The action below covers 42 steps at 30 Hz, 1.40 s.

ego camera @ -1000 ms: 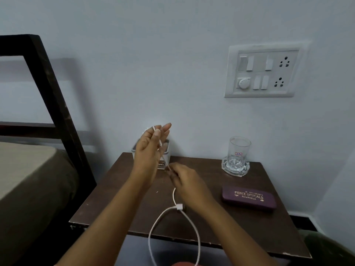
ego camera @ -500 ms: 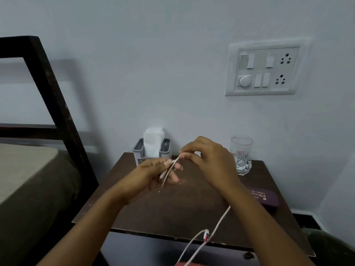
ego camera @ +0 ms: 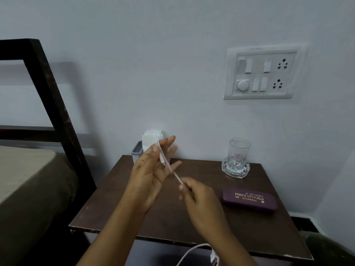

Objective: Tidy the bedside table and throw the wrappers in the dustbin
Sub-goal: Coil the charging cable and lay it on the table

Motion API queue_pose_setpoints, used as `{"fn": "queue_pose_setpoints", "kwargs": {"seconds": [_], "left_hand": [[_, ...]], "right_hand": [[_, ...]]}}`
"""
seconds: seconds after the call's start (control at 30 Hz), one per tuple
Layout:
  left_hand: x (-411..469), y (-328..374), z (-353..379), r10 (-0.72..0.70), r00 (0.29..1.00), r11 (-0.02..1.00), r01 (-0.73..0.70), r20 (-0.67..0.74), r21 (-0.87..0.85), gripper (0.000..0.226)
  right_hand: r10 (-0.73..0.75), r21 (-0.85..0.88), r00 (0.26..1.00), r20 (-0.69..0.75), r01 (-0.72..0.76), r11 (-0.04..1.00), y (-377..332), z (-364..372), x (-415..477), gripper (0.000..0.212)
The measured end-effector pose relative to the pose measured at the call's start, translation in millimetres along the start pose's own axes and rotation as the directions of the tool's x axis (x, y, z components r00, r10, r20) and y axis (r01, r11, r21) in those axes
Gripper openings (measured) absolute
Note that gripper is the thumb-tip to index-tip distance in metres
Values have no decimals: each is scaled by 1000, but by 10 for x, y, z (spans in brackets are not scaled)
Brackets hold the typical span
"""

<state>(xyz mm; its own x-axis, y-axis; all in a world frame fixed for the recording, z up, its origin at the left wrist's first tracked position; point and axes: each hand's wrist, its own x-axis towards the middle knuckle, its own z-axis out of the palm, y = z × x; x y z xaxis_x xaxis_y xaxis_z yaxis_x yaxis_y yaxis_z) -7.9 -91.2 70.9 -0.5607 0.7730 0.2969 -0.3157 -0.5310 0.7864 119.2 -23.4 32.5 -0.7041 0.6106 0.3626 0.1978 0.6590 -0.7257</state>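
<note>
Cable (ego camera: pixel 175 174) loops over the spread left hand (ego camera: pixel 151 175) and slants down to the right hand (ego camera: pixel 199 198), which pinches it.

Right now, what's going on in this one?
A person seems to be coiling a white cable above the bedside table. The left hand is held up with straight fingers and the cable lies across them. The right hand pinches the cable lower down, and the rest hangs past the table's front edge. A glass, a purple spectacle case and a tissue holder stand on the table. No wrappers are in view.
</note>
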Motion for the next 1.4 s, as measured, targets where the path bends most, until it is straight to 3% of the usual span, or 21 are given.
{"fn": "queue_pose_setpoints", "kwargs": {"seconds": [0.07,0.17,0.23,0.3,0.37,0.4,0.47,0.53,0.6,0.7,0.8,0.87,0.97,1.07,1.13,1.2,1.3,1.4], "left_hand": [[-18,-7,-102,101,995,937,-99,12,335,29],[-73,-19,-194,176,973,599,-225,148,768,22],[-139,-35,-243,71,972,387,-236,226,891,18],[-209,-33,-271,-55,962,264,-243,266,933,20],[-257,17,-268,-160,941,308,-240,299,921,25],[-271,60,-259,-224,923,401,-207,314,892,26],[-308,148,-229,-394,864,634,9,313,773,27],[-358,204,-191,-489,801,807,267,344,526,29],[-374,219,-157,-439,795,898,388,417,207,30],[-355,212,-53,-271,838,887,409,473,-215,30],[-299,199,73,-166,950,895,257,264,-364,27],[-248,214,116,-104,987,911,144,123,-387,30],[-153,226,84,-1,1000,968,-2,-14,-251,33],[-135,189,-13,101,995,985,-103,16,138,31],[-180,168,-63,136,984,864,-174,114,472,30],[-217,169,-92,93,976,654,-207,195,728,27],[-251,185,-120,-67,965,432,-202,254,879,22],[-290,239,-144,-251,925,406,-169,287,898,25]], "right_hand": [[19,-136,997,74,-9,991,-51,-82,-99,17],[49,-224,992,117,-22,974,-186,-263,-144,18],[55,-239,990,130,-23,971,-271,-387,-125,18],[-36,-372,996,79,63,926,-308,-499,-83,20],[-138,-443,990,7,127,888,-313,-603,-39,20],[-172,-429,985,-27,145,892,-303,-642,-13,19],[-195,-339,978,-78,158,927,-273,-689,43,15],[-177,-202,977,-115,152,968,-225,-689,101,12],[-135,-41,980,-143,131,991,-205,-645,129,14],[-83,32,990,-114,88,996,-201,-473,85,17],[-73,-1,997,-40,73,997,-193,-261,-42,19],[-70,-64,998,-6,69,996,-189,-171,-125,19],[-34,-109,997,67,42,993,-230,-138,-237,20],[-3,-200,990,142,32,979,-352,-184,-306,22],[-16,-285,989,145,57,957,-430,-275,-302,23],[-73,-387,990,121,115,915,-483,-402,-260,24],[-174,-497,976,127,215,841,-547,-605,-195,24],[-267,-541,946,182,323,777,-573,-775,-120,23]]}}
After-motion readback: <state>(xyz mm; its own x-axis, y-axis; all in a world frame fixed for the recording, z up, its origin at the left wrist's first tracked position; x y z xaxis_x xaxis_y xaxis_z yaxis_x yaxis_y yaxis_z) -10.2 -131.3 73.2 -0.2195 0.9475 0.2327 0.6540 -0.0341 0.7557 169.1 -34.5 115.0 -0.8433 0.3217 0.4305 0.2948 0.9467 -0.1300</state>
